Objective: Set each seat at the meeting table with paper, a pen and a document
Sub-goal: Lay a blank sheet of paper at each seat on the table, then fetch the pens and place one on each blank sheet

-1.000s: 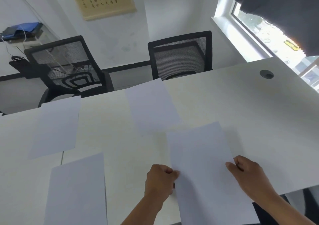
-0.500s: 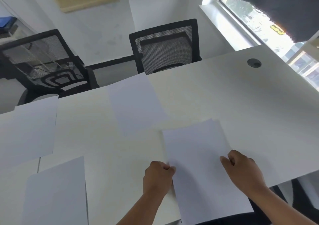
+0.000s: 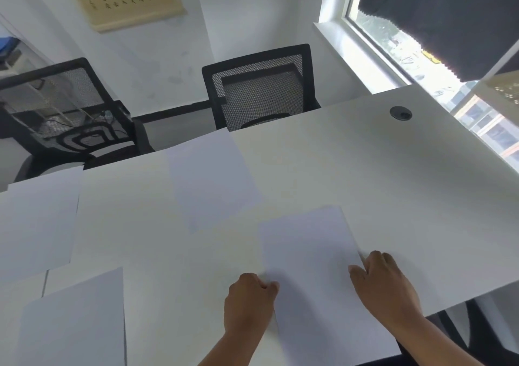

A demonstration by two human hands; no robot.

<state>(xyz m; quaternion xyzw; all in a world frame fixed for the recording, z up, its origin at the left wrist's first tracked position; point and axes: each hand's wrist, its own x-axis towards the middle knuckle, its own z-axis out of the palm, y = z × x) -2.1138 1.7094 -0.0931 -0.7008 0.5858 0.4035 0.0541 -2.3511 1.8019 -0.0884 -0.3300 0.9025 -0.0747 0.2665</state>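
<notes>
My left hand [image 3: 250,301] and right hand [image 3: 384,287] pinch the sheet [image 3: 311,264] at six o'clock on the tabletop [image 3: 393,186], overhanging its near edge, so a careless release could let it slide off.

Flat white rectangular table [image 3: 365,174], matte top, seam line visible near its left end. Round black cable grommet [image 3: 400,113] set into the far right corner. Four plain white paper sheets lie flat on the top, apart from one another: far-left sheet [image 3: 36,219] (cut by the frame edge); far-centre sheet [image 3: 210,183], its far edge at the table's far edge; near-left sheet [image 3: 75,320]; near-right sheet [image 3: 317,275], slightly skewed and overhanging the near edge. Whether this last one is a single sheet cannot be told.
</notes>
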